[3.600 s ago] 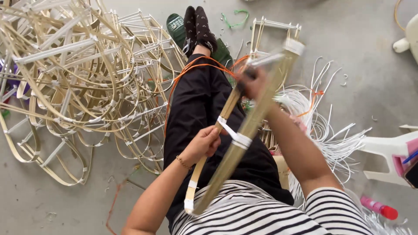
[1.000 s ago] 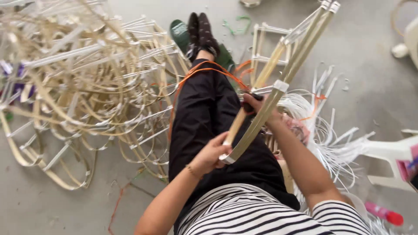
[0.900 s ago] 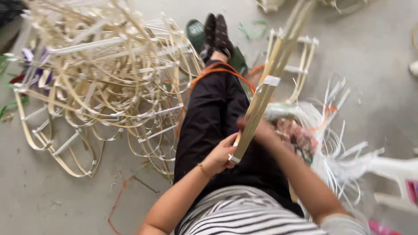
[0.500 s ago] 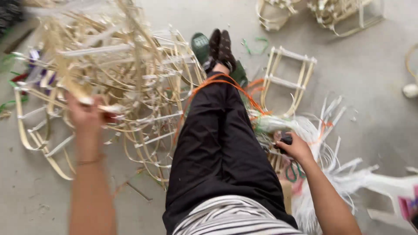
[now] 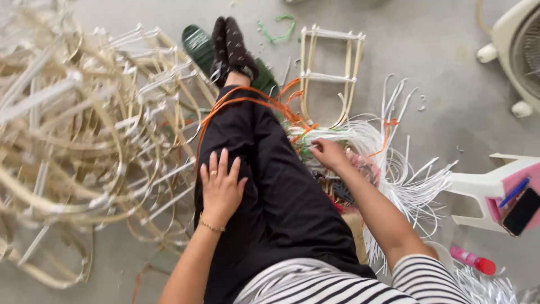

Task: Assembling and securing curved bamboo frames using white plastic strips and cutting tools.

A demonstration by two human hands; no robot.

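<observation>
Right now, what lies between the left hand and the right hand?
In the head view, only the black trouser leg lies between the left hand, flat on the thigh, and the right hand, which reaches into white strips.

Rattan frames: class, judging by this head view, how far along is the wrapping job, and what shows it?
Done: a big heap of bound frames lies to the person's left. In hand: no frame is held; the left hand rests flat on the trouser leg, and the right hand reaches into the white strips. Left: one frame lies beyond the strips, and many loose strips remain.
</observation>
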